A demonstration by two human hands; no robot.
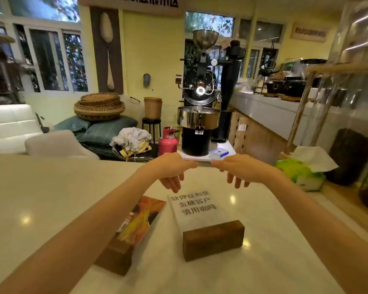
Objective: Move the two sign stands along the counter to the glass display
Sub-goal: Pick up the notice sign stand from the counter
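Two sign stands sit on the pale counter [40, 198] close in front of me. The left sign stand [134, 232] has a dark wooden base and a clear panel with an orange picture, turned at an angle. The right sign stand [208, 228] has a wooden block base and a clear panel with black Chinese text. My left hand [171, 171] and my right hand [241, 169] hover above and beyond the signs, fingers spread and pointing down, touching neither. The glass display [353, 60] rises at the far right.
A green tissue pack [302, 170] lies on the counter at the right, by the glass display's wooden legs. Beyond the counter edge stand a black coffee roaster [200, 98], a pink gas cylinder [168, 143], stacked baskets and cushions.
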